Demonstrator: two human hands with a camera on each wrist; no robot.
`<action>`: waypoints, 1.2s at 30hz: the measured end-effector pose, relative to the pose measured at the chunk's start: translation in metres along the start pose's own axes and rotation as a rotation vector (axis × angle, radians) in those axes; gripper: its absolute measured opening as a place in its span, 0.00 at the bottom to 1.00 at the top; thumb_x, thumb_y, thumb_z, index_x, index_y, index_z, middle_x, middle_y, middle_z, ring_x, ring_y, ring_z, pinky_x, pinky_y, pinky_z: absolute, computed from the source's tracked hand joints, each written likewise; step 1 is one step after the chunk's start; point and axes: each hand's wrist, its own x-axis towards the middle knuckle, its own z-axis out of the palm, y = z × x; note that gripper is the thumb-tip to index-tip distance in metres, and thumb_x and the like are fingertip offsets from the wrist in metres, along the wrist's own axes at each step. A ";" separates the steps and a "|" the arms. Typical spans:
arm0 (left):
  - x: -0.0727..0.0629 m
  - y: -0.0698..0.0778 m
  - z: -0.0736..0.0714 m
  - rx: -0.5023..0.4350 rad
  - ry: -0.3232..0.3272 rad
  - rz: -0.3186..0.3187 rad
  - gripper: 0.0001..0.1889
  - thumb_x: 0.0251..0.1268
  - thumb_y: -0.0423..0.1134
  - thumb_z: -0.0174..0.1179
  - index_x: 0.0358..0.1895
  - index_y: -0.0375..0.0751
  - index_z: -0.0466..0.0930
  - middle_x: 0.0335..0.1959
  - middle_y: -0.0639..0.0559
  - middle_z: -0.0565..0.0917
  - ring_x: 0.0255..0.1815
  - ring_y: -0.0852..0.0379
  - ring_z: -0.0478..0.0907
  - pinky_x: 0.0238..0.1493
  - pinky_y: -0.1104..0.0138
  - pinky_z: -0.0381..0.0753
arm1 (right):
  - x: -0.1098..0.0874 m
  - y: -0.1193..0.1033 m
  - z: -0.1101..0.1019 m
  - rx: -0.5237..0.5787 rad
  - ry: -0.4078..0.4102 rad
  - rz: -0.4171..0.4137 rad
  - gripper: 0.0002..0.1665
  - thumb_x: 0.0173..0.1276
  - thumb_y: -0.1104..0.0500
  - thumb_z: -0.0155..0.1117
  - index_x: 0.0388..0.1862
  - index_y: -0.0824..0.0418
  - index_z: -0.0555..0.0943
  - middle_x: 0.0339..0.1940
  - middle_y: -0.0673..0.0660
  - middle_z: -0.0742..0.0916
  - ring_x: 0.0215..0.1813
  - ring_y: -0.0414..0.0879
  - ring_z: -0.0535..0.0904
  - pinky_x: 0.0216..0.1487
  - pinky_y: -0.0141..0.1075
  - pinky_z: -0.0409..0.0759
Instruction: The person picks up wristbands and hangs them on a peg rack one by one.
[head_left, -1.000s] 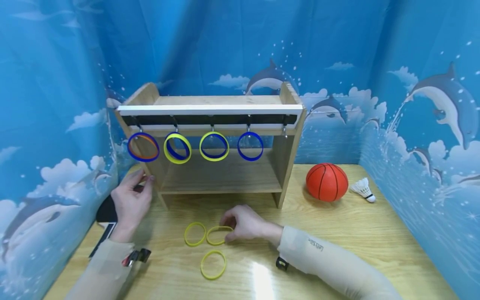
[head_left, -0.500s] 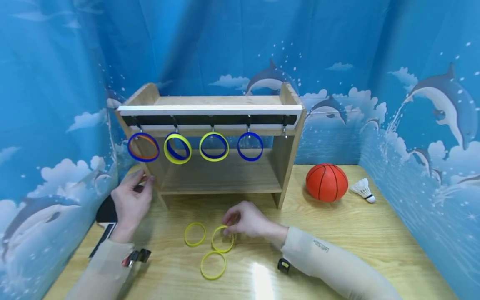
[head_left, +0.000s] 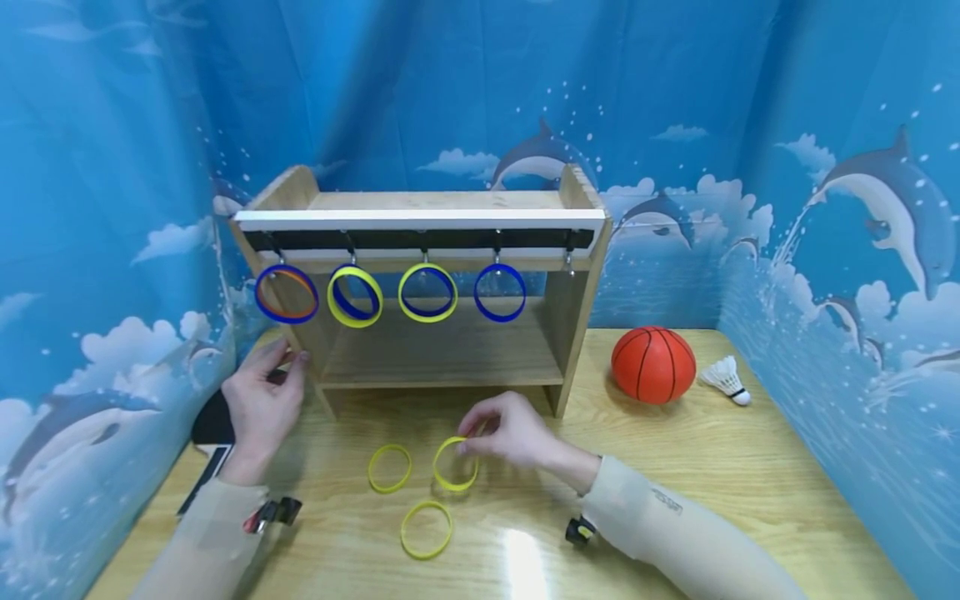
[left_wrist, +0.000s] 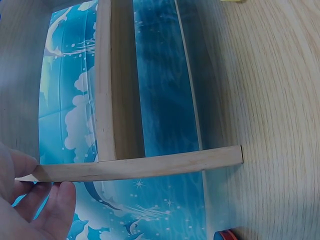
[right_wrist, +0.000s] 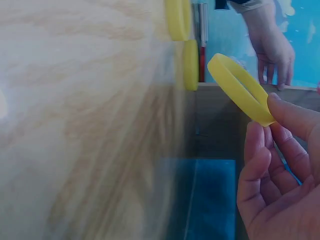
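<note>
My right hand point(head_left: 513, 429) pinches a yellow silicone wristband point(right_wrist: 230, 87) between thumb and fingertips, holding it tilted up over the table. Beside it, one yellow wristband point(head_left: 388, 491) lies on the wood to the left, and another yellow wristband point(head_left: 426, 557) lies nearer the front. With thumb and fingers on either side, my left hand point(head_left: 264, 408) grips the left side panel of a wooden shelf rack point(left_wrist: 150, 167). Along the rack's front hang wristbands on metal hooks: blue with orange at the left, two yellow-and-blue pairs, then a single blue wristband point(head_left: 501, 319).
At the rack's right end is a fifth hook point(head_left: 569, 265). A red toy basketball point(head_left: 653, 365) and a shuttlecock point(head_left: 725, 380) sit to the right on the table. Dark items point(head_left: 213, 417) lie behind the left forearm. Blue dolphin-print curtains point(head_left: 465, 92) enclose the back and sides.
My right hand has picked the middle yellow wristband up from flat on the table, tilted it upright and shifted slightly right and back. The left hand keeps its place on the rack.
</note>
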 end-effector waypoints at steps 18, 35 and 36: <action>0.000 -0.001 0.000 -0.010 0.009 -0.004 0.18 0.66 0.22 0.71 0.58 0.33 0.93 0.50 0.27 0.94 0.42 0.93 0.79 0.37 0.92 0.75 | -0.023 -0.026 -0.036 0.159 0.213 -0.129 0.12 0.64 0.69 0.83 0.46 0.69 0.92 0.39 0.70 0.95 0.31 0.34 0.86 0.33 0.28 0.86; 0.000 -0.002 0.001 -0.002 0.007 0.000 0.17 0.67 0.22 0.71 0.58 0.31 0.93 0.50 0.27 0.94 0.43 0.93 0.78 0.38 0.93 0.75 | -0.040 -0.060 -0.067 0.387 0.289 -0.221 0.21 0.66 0.73 0.81 0.56 0.81 0.87 0.43 0.42 0.95 0.43 0.37 0.96 0.48 0.34 0.96; 0.000 -0.001 0.001 -0.002 0.007 0.000 0.17 0.67 0.22 0.71 0.58 0.31 0.93 0.50 0.27 0.94 0.43 0.93 0.78 0.38 0.93 0.75 | -0.040 -0.062 -0.069 0.396 0.295 -0.211 0.21 0.67 0.73 0.81 0.56 0.80 0.87 0.43 0.42 0.95 0.43 0.38 0.96 0.48 0.35 0.96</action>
